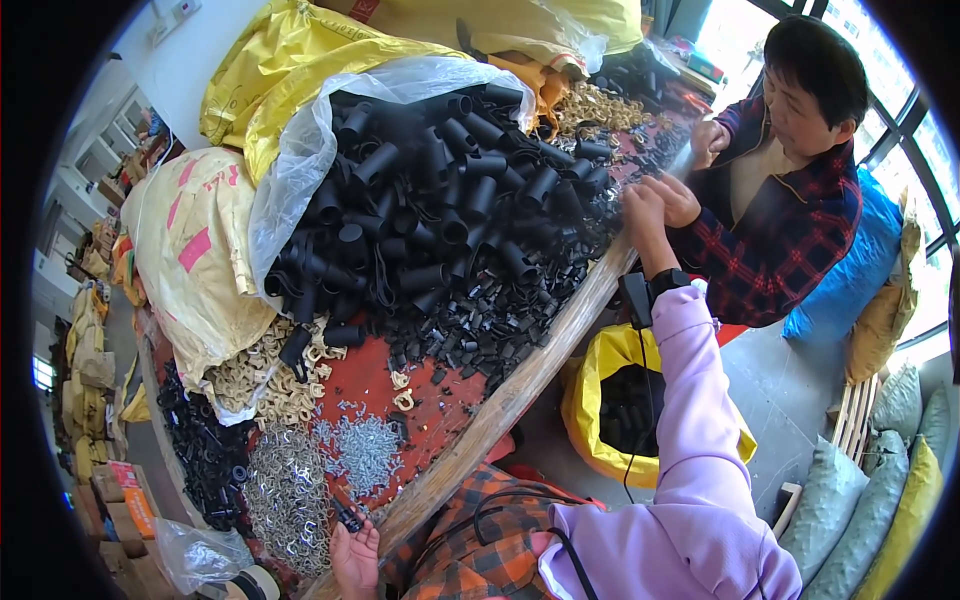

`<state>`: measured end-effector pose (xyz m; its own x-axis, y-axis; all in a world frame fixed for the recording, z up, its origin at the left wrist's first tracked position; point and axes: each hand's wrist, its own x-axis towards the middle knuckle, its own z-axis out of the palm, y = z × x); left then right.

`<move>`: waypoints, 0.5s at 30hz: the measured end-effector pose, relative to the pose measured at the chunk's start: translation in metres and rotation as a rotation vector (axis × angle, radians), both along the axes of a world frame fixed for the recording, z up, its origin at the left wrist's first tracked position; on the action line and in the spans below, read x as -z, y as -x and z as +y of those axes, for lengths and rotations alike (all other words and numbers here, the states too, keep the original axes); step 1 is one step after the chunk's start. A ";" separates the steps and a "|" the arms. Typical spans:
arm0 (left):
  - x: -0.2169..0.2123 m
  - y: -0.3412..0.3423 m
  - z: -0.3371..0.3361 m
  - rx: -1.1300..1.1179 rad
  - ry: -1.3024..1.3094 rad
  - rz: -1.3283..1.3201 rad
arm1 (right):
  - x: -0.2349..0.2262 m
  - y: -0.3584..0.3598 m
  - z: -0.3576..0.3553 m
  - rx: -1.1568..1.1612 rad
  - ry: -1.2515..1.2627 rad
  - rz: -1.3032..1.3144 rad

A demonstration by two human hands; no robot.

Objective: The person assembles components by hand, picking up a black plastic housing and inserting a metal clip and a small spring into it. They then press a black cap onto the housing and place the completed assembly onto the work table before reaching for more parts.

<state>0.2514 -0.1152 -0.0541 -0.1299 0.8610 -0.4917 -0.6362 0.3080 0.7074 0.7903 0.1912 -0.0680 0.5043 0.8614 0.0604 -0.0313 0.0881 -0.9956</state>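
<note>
Down at 6 o'clock the left hand (355,556) pinches 1 small black piece (347,515) in its fingers, right at the desk (520,385) edge. That piece points up toward 11 o'clock, at the silver clips (290,490) just beside it. Far off at 2 o'clock the right hand (643,215) reaches into the black tubes (440,190). Its fingers are curled down among small parts; I cannot tell if they hold 1. Another person's hand (675,200) is close beside it.
</note>
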 end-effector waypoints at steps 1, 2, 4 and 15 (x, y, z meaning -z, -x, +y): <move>0.001 0.001 0.000 0.000 0.003 -0.002 | 0.001 0.000 0.001 -0.003 0.001 0.000; 0.001 0.002 0.000 0.001 0.006 -0.003 | 0.003 0.000 0.003 0.011 -0.008 0.008; 0.003 0.004 -0.001 0.000 0.010 -0.005 | 0.006 0.000 0.004 0.039 -0.025 0.024; 0.005 0.004 -0.001 -0.007 0.000 0.002 | 0.010 0.002 0.007 0.051 -0.033 0.039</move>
<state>0.2476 -0.1164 -0.0592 -0.1373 0.8601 -0.4913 -0.6372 0.3030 0.7087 0.7886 0.1987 -0.0780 0.5501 0.8323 0.0682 -0.0643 0.1236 -0.9902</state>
